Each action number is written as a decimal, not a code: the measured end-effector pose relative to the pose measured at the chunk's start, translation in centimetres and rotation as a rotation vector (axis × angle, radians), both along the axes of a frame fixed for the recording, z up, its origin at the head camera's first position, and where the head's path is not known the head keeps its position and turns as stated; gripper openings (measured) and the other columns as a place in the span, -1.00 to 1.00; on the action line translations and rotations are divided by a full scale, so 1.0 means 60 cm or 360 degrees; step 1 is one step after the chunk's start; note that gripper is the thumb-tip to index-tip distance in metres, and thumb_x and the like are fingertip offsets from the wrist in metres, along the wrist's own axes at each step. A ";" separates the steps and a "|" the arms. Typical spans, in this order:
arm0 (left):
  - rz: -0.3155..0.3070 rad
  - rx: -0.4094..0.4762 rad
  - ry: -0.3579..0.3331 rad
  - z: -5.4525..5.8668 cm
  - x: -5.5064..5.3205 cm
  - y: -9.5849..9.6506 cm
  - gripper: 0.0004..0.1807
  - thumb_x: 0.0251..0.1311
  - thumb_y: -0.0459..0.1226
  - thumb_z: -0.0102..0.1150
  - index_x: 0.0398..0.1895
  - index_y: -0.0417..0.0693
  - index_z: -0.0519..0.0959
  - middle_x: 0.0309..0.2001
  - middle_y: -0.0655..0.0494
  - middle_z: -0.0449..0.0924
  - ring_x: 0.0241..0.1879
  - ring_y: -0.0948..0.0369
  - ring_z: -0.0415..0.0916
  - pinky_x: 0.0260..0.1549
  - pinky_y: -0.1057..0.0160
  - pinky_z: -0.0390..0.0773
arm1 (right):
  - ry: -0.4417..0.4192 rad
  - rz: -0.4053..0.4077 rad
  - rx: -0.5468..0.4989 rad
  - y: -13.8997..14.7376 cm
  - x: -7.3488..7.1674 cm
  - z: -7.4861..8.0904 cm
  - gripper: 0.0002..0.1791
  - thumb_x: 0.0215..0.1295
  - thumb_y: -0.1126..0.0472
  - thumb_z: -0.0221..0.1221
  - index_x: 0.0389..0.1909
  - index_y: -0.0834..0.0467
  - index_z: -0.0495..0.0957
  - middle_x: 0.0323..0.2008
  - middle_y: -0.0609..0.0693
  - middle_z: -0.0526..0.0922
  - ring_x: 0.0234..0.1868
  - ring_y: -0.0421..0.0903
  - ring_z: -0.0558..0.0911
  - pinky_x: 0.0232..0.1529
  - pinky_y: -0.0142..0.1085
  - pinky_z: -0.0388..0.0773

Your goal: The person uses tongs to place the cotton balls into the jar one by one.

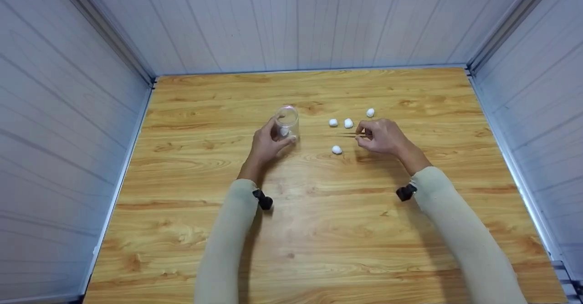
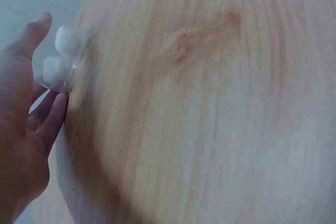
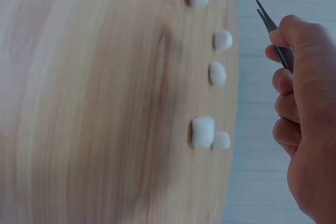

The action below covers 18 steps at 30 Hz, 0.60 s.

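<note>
In my head view, a wood-grain table (image 1: 291, 231) meets pale panelled walls (image 1: 291, 26); the left hand (image 1: 267, 143) grips one clear cup (image 1: 288, 118), and toward its three o'clock the right hand (image 1: 381, 136) pinches one pair of tweezers (image 1: 348, 135) near four visible white balls (image 1: 348, 123). My left wrist view shows two white balls (image 2: 68, 40) inside the cup. From the right wrist, I count five on the table.

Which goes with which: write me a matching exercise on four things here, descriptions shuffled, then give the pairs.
1. clear cup
2. tweezers
3. sleeves
4. tabletop

A. pinched by the right hand
B. yellowish-brown, wood-grained
C. gripped by the left hand, white balls inside
D. pale, plain fabric

Pairs: 1-C, 2-A, 3-D, 4-B
</note>
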State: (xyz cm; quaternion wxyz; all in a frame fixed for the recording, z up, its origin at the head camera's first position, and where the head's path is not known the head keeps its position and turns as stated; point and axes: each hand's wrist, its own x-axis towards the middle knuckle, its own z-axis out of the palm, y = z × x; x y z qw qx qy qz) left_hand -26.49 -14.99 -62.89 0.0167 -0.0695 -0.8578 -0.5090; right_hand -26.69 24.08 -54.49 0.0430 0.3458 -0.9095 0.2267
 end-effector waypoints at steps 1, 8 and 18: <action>0.0001 0.0002 -0.0013 0.010 0.005 0.002 -0.35 0.27 0.01 0.69 0.25 -0.06 0.59 0.17 -0.16 0.78 0.19 0.01 0.72 0.23 0.04 0.72 | -0.0013 0.0000 0.0010 0.001 0.000 -0.001 -0.86 0.43 0.20 0.39 -0.19 0.22 0.75 -0.54 0.13 0.71 -0.57 -0.11 0.48 -0.39 -0.14 0.48; 0.0013 0.0006 -0.0083 0.010 0.006 0.004 -0.19 0.28 0.04 0.68 0.52 0.05 0.55 0.28 -0.08 0.77 0.31 0.08 0.71 0.36 0.14 0.70 | -0.0065 0.0005 0.0048 0.003 0.000 -0.013 -0.85 0.41 0.18 0.39 -0.21 0.22 0.75 -0.50 0.14 0.74 -0.52 -0.09 0.53 -0.38 -0.11 0.51; 0.0017 0.0024 -0.0089 0.035 0.021 0.011 -0.17 0.35 -0.11 0.63 0.62 -0.03 0.47 0.33 -0.23 0.73 0.39 -0.10 0.69 0.45 -0.03 0.68 | -0.0112 0.0053 0.0051 0.002 0.000 -0.026 -0.84 0.38 0.18 0.40 -0.21 0.22 0.77 -0.50 0.11 0.74 -0.51 -0.13 0.54 -0.39 -0.14 0.52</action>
